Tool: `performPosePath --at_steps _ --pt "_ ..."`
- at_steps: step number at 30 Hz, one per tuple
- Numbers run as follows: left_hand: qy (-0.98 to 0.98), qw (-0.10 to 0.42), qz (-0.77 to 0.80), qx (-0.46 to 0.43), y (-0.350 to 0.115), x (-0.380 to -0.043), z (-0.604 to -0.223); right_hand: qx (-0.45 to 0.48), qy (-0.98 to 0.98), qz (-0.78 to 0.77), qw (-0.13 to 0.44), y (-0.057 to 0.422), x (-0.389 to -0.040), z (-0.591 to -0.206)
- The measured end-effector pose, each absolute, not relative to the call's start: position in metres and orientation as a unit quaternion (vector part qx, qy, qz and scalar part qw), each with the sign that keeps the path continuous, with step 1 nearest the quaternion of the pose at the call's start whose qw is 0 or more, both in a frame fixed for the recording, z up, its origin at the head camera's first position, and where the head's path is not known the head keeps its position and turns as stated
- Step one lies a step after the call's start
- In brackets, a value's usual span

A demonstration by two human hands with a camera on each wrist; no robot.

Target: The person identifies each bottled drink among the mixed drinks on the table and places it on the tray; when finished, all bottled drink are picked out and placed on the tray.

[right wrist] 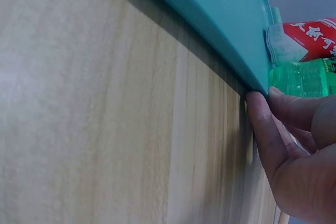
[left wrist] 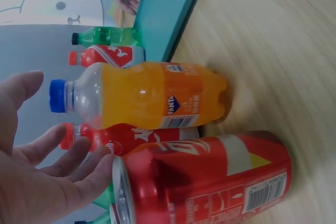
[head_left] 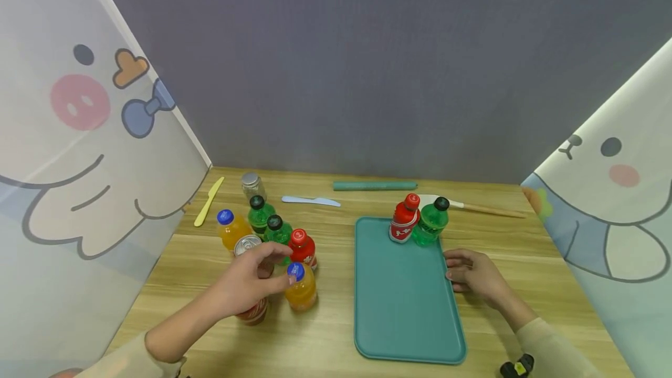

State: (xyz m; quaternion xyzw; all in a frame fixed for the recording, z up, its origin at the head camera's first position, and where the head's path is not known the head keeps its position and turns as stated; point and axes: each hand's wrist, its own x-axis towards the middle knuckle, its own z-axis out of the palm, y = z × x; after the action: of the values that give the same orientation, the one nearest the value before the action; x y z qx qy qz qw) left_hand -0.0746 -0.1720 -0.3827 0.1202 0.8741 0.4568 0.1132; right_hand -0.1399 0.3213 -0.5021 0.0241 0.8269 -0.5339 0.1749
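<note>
My left hand point(head_left: 244, 282) reaches over a group of drinks, fingers spread and the thumb beside the blue cap of an orange Fanta bottle point(head_left: 302, 296). In the left wrist view a gap shows between that hand point(left wrist: 47, 166) and the bottle point(left wrist: 149, 95). Just under the hand stands a red soda can point(left wrist: 210, 177), its middle hidden from above. A red bottle point(head_left: 310, 252) and a green bottle point(head_left: 277, 232) stand upright behind. My right hand point(head_left: 472, 276) pinches the right rim of a teal tray point(head_left: 404, 308) lying on the table, thumb and finger at its edge point(right wrist: 226, 59).
On the tray's far end stand a red bottle point(head_left: 403, 223) and a green bottle point(head_left: 430, 226). Another orange bottle point(head_left: 233, 232), a green bottle point(head_left: 259, 214) and a lidded jar point(head_left: 253, 186) are farther left. Knives point(head_left: 210, 200), a teal stick point(head_left: 375, 185) and a wooden-handled spatula point(head_left: 488, 209) lie behind.
</note>
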Motion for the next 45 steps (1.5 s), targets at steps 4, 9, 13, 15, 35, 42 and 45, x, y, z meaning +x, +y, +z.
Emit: performPosePath --at_steps 4,9,13,15,35,42,45 --pt "0.868 0.126 0.464 0.123 -0.172 -0.074 -0.388 0.028 0.826 -0.534 0.176 0.321 -0.14 -0.502" --pt "0.854 0.143 0.484 0.128 -0.17 -0.073 -0.395 0.026 0.828 -0.531 0.175 0.321 -0.14 -0.502" --pt "0.844 0.157 0.494 0.133 -0.168 -0.073 -0.399 0.019 0.831 -0.528 0.171 0.322 -0.14 -0.502" --pt "0.84 0.161 0.5 0.136 -0.167 -0.073 -0.4 0.019 0.832 -0.528 0.171 0.322 -0.14 -0.502" --pt "0.866 0.092 0.471 0.141 -0.155 -0.075 -0.404 0.022 0.826 -0.536 0.171 0.32 -0.142 -0.499" --pt "0.872 0.084 0.458 0.151 -0.151 -0.076 -0.405 0.025 0.828 -0.535 0.169 0.317 -0.14 -0.5" --pt "0.863 0.077 0.471 0.164 -0.148 -0.078 -0.404 0.026 0.827 -0.536 0.168 0.317 -0.14 -0.5"
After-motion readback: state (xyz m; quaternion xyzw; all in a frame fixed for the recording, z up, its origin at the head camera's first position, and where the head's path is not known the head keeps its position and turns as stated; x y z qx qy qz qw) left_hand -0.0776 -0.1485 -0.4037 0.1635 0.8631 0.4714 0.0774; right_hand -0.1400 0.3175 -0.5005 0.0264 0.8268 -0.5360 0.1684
